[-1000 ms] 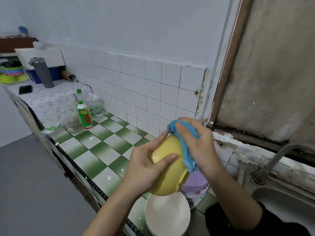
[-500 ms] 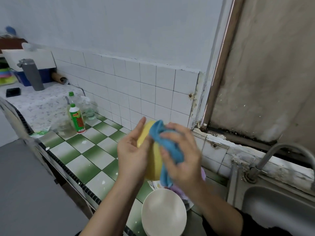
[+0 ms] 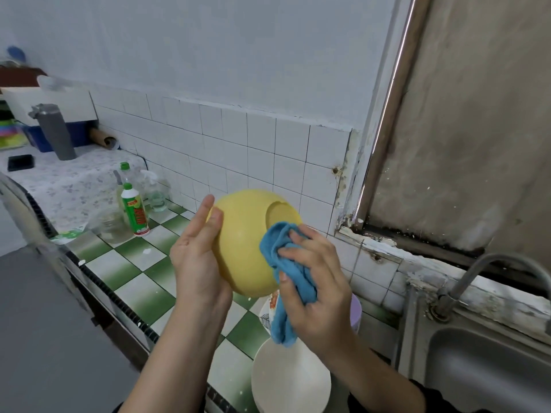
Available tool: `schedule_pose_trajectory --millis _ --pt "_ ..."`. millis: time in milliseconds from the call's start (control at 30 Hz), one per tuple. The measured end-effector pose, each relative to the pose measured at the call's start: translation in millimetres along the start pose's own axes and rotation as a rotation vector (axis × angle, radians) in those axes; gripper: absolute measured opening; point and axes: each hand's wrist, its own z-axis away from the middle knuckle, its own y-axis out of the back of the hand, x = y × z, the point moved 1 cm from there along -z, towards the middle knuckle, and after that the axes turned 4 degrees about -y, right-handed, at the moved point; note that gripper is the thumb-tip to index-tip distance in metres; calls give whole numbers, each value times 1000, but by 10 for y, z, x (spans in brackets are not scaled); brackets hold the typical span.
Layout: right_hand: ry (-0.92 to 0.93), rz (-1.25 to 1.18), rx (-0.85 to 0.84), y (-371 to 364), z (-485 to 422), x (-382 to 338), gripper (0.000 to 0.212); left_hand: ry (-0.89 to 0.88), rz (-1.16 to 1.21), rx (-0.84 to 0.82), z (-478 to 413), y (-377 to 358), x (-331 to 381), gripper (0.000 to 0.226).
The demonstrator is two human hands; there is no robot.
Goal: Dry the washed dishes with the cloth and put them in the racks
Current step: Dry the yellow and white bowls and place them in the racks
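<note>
yellow bowl (image 3: pixel 247 242) is held up over the green-and-white tiled counter (image 3: pixel 134 263), turned on its side with the base ring facing up and away. left hand (image 3: pixel 198 260) lies flat against the bowl's left wall, fingers straight and pointing up, no curl around it; the thumb is hidden, so I can't tell how it sits. right hand (image 3: pixel 316 281) has its fingers curled round a bunched blue cloth (image 3: pixel 293 281) and presses it on the bowl's right side just below the base ring, with the loose end hanging down from the palm. bowl's opening faces away, so the inside isn't visible. below the hands, a white dish (image 3: pixel 290 380) sits at the counter edge, touched by the cloth's end and partly covered by the right forearm. a patterned dish (image 3: pixel 268 308) and a lilac container (image 3: pixel 355 311) are mostly hidden behind cloth and wrist; can't tell what is in them. steel sink (image 3: pixel 489 374) on the right is cut off by the frame edge and only bare basin shows. a glass jar (image 3: pixel 111 225) stands by a green-capped bottle (image 3: pixel 134 213) at left; jar contents unclear.
</note>
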Motion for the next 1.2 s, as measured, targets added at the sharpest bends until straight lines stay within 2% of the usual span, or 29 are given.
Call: schedule_pose_trajectory --millis 167,233,367,500,567,633,667,800,933,1033,1100,1167,1200 --pt "2 3 99 -114 126 79 27 186 114 18 84 -19 -133 28" --pt "-126 -103 173 -141 130 101 27 211 148 -27 99 -38 -147 28" --pt "-340 -326 318 -95 22 2 44 254 188 -139 102 -43 -156 42" --pt "-636 -559 422 17 -258 -96 31 283 210 -183 82 8 -183 33" --pt "-817 -605 351 121 -422 6 30 239 171 -225 70 38 -176 32" --pt "-959 -572 154 195 -586 95 22 187 104 -267 65 65 -159 37" --pt "-956 -527 49 214 -644 124 19 165 65 -281 61 75 -156 39" --pt "-720 -268 -225 220 -692 102 24 164 -13 -317 49 69 -196 45" --pt "-372 184 -339 29 -441 25 39 169 -93 -272 52 51 -296 37" --pt "-109 356 -263 -131 -231 -47 40 176 -44 -109 24 54 -320 39" --pt "128 412 -195 -193 -37 -15 37 283 112 -36 -80 112 -315 55" --pt "316 437 -101 -213 156 75 33 441 211 -61 -151 129 -268 68" --pt "331 412 -47 -217 220 124 31 462 230 -100 -165 117 -235 64"
